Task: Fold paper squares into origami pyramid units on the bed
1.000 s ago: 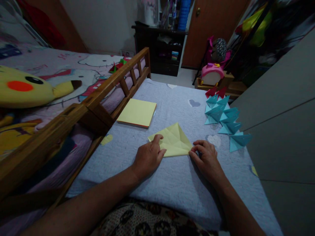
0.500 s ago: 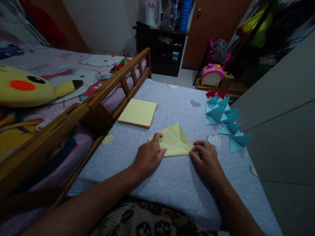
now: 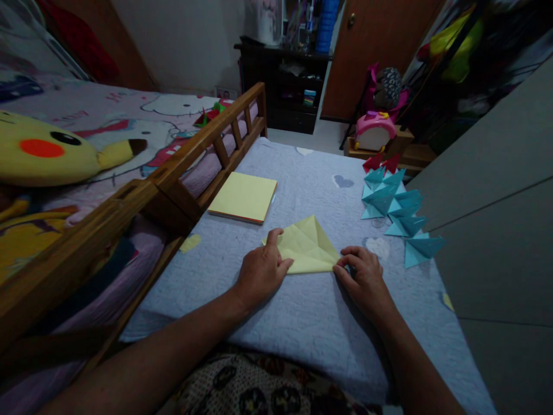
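Note:
A creased sheet of yellow origami paper [image 3: 306, 248], partly folded, lies on the cloth-covered surface in front of me. Its left corner is under my left hand [image 3: 262, 268], which grips that edge with the thumb on the near side and the index finger on top. My right hand [image 3: 362, 276] pinches the right corner between thumb and fingertips. Fingers cover both corners, so the folds there are hidden. Beyond my left hand sits a stack of square paper [image 3: 243, 196], yellow on top.
Several folded blue paper pieces [image 3: 391, 199] and red ones [image 3: 381, 162] stand along the right edge of the light blue cloth [image 3: 302, 328]. A wooden bed rail [image 3: 207, 132] borders the left side. A yellow plush toy [image 3: 47, 147] lies past it. Pale panels [image 3: 496, 230] rise at right.

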Demonstrator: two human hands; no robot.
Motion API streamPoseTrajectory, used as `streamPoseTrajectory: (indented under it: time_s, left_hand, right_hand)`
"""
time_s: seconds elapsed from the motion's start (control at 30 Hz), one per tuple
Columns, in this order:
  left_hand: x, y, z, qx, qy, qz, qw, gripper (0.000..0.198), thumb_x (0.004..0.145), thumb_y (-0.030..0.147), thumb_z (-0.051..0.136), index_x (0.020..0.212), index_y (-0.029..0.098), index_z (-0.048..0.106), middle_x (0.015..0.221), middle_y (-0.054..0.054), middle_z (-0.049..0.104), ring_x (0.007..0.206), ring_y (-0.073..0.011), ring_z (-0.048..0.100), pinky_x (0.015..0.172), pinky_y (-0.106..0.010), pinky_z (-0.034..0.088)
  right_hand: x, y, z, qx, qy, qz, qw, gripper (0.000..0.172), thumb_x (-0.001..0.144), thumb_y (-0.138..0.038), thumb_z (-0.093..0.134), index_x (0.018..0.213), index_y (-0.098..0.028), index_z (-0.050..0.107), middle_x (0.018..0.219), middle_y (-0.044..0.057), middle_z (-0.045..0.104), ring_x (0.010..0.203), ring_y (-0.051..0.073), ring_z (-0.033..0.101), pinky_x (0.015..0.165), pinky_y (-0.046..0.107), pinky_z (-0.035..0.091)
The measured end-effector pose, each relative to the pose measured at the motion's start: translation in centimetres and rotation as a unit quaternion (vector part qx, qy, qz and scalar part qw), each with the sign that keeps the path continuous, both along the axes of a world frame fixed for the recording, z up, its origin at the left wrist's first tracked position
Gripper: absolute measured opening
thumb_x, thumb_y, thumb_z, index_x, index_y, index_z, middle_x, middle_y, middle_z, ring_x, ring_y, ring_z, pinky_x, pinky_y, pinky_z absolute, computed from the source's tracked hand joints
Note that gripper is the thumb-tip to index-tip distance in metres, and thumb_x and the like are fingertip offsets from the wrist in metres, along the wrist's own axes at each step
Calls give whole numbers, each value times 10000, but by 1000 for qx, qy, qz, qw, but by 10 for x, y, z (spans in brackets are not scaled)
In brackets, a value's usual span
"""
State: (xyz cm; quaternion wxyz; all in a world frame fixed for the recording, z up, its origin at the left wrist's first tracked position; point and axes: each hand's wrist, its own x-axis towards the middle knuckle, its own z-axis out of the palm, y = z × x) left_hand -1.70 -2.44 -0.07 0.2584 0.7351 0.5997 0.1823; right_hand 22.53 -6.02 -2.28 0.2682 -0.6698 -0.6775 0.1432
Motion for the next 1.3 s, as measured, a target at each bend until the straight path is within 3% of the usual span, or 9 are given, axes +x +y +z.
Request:
streamPoseTrajectory:
  time_s: [0.37,0.63,0.83,0.97,1.2,1.3]
  left_hand:
    - [2,1,-1,26,48,-20,998,530,878,222,625,1334,170,359,806,-32,699,635,-195,635,607,-310,443]
    - [0,-2,-10,61,20,-20,998,471,872,195,652,1265,194,393,919,-34,673,691,-184,629,637,-301,477]
    - [-1,1,-11,169,30,-114,979,99,898,120,625,958,199,631,955,-44,632,866,-209,582,747,-333,474]
    - [-1,5,-16,250,46,-200,946,98,918,151,643,863,219,688,914,-29,669,892,-221,550,786,-366,432]
    - [-1,2,-10,217,115,-281,928,184,971,127,525,878,174,677,894,-59,679,827,-199,576,705,-331,456]
    - [0,-6,-2,195,152,-295,923,172,975,167,506,1034,159,667,929,-72,663,856,-222,582,730,-354,485]
  right_hand:
    - [0,0,-2,11,-15,-2,1000,91,851,-279,613,783,-236,658,1105,81,644,1067,305,533,904,480,391]
    - [-1,-1,-1,13,-21,0,1000,89,852,-276,614,784,-237,656,1104,79,640,1068,301,534,906,477,396]
    - [-2,0,-1,8,-17,-6,1000,73,839,-267,624,780,-237,657,1098,78,646,1059,302,535,908,481,392]
    - [-2,0,-1,7,-12,-6,1000,85,844,-272,616,775,-234,649,1105,80,642,1070,301,529,918,480,390]
    - [-3,0,1,-1,-9,-8,1000,82,844,-273,616,781,-232,649,1111,82,641,1081,298,527,920,473,389]
    - [-4,-1,2,-1,-9,-11,1000,96,855,-276,600,781,-235,646,1120,83,640,1091,298,523,917,470,392]
